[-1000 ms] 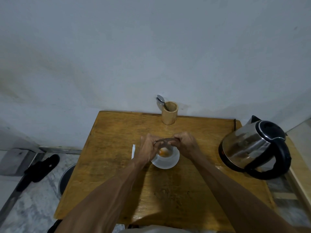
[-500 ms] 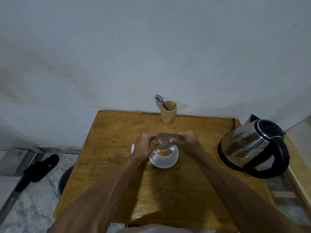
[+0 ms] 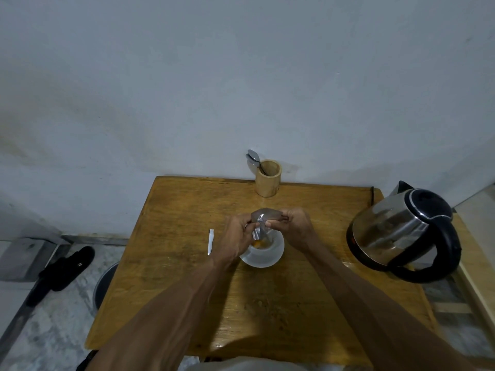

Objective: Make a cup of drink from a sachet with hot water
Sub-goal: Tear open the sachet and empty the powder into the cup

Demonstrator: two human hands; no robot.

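Observation:
A frosted white cup (image 3: 263,257) stands in the middle of the wooden table (image 3: 187,263), with orange powder visible inside. Directly above it I hold a silver sachet (image 3: 263,219), tipped with its mouth pointing down into the cup. My left hand (image 3: 237,234) pinches the sachet's left side and my right hand (image 3: 293,226) pinches its right side. A steel electric kettle (image 3: 401,231) with a black handle and lid sits at the table's right edge.
A bamboo holder (image 3: 267,178) with a metal spoon (image 3: 254,159) stands at the table's back edge by the wall. A torn white strip (image 3: 211,241) lies left of the cup. A black slipper (image 3: 67,269) and a dark round bin (image 3: 104,285) are on the floor, left.
The sachet has gone from flat between my hands to raised and tipped mouth-down over the cup. Both hands lifted slightly; the cup and kettle stayed put.

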